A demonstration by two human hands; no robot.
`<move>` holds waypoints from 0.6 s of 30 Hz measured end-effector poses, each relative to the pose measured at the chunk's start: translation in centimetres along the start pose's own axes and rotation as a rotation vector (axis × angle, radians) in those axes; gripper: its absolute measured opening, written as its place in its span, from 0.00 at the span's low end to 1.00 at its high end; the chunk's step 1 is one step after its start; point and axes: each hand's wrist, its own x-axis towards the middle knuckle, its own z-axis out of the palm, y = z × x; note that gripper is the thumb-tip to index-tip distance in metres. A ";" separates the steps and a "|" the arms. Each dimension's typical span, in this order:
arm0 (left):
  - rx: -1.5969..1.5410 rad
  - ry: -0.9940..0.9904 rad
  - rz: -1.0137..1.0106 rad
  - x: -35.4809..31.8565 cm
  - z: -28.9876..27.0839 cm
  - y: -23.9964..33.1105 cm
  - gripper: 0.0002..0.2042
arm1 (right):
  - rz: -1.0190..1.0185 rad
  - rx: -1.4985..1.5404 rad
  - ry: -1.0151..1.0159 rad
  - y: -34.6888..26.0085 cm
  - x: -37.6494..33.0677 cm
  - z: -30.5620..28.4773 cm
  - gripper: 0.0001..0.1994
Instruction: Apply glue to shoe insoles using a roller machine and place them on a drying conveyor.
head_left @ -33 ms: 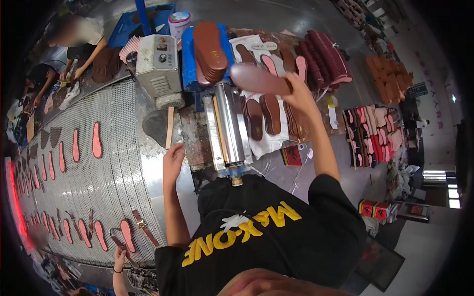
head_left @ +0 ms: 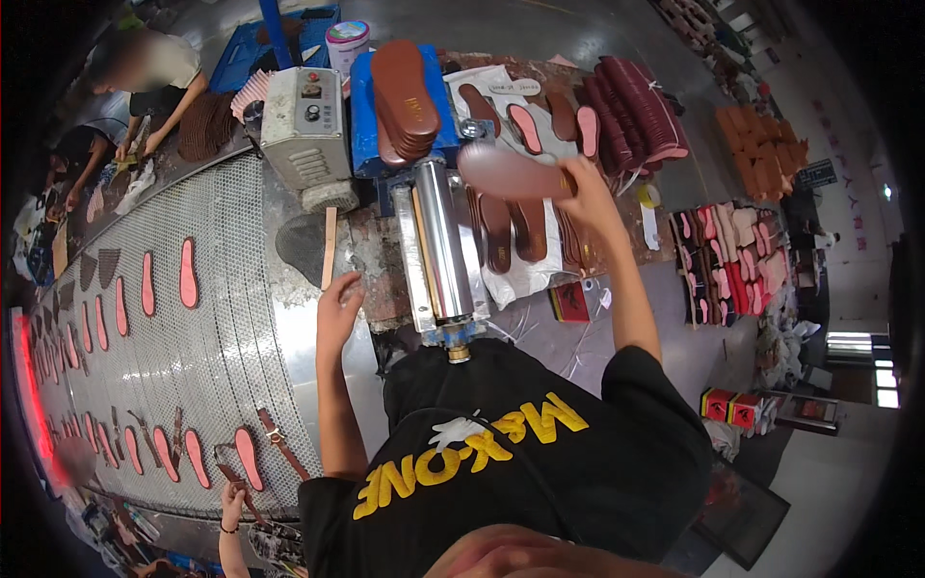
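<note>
My right hand [head_left: 586,196] grips one end of a brown shoe insole [head_left: 511,173], its far end blurred by motion. The insole hangs over the right side of a metal roller machine [head_left: 443,241] and the brown insoles [head_left: 498,231] lying on a white cloth. To the left of the roller, my left hand [head_left: 338,310] hovers with fingers loosely bent and nothing visible in them. Just beyond its fingers is the end of a flat wooden stick [head_left: 330,246]. Behind the roller, a stack of brown insoles [head_left: 405,91] rests on a blue support [head_left: 363,120].
On the left runs a mesh conveyor [head_left: 226,337] carrying pink-and-brown insoles and straps. A grey control box [head_left: 306,120] stands beyond the stick. Maroon stacked pieces [head_left: 631,116] lie at the far right. Co-workers sit at the far left; another person's hand [head_left: 232,503] reaches the conveyor's near edge.
The insole in my right hand has shifted slightly nearer and to the right. My left hand has moved only a little, its fingers a bit more extended.
</note>
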 end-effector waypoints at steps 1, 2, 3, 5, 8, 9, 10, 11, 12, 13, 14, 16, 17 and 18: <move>0.064 -0.055 0.035 0.7 0.5 2.0 0.19 | 0.013 -0.007 -0.032 1.0 -2.3 0.2 0.20; 0.081 -0.052 0.025 1.3 1.0 3.7 0.19 | 0.065 -0.024 -0.069 1.7 -4.2 0.9 0.21; 0.137 -0.124 0.086 2.0 1.5 5.2 0.22 | 0.038 0.005 -0.124 2.1 -5.6 2.1 0.21; 0.242 -0.267 0.226 3.4 2.9 7.4 0.27 | 0.013 0.004 -0.202 1.5 -6.5 5.0 0.23; 0.511 -0.481 0.349 4.4 3.2 9.7 0.36 | 0.003 0.096 -0.255 -1.3 -4.8 8.0 0.25; 0.502 -0.472 0.451 4.4 3.5 10.2 0.36 | -0.048 0.161 -0.232 -2.4 -4.6 8.6 0.27; 0.502 -0.485 0.522 4.3 3.6 10.5 0.37 | 0.020 0.178 -0.295 -3.1 -4.7 8.7 0.29; 0.516 -0.449 0.522 3.9 3.3 10.7 0.37 | 0.002 0.275 -0.229 -3.8 -5.0 9.0 0.31; 0.642 -0.413 0.521 3.4 3.2 10.7 0.37 | 0.024 0.359 -0.193 -4.2 -5.5 9.4 0.33; 0.755 -0.390 0.514 3.4 2.9 10.7 0.38 | 0.064 0.367 -0.163 -4.2 -6.0 9.9 0.33; 0.764 -0.366 0.513 3.4 2.5 10.5 0.38 | 0.084 0.384 -0.121 -4.1 -7.0 10.6 0.34; 0.832 -0.279 0.490 3.2 1.2 9.6 0.38 | 0.159 0.414 -0.165 -3.0 -10.1 12.2 0.31; 0.868 -0.225 0.494 3.3 0.7 8.9 0.37 | 0.164 0.407 -0.162 -2.1 -11.7 13.3 0.30; 0.851 -0.196 0.466 3.8 -0.1 8.0 0.37 | 0.164 0.411 -0.153 -1.1 -13.3 14.6 0.28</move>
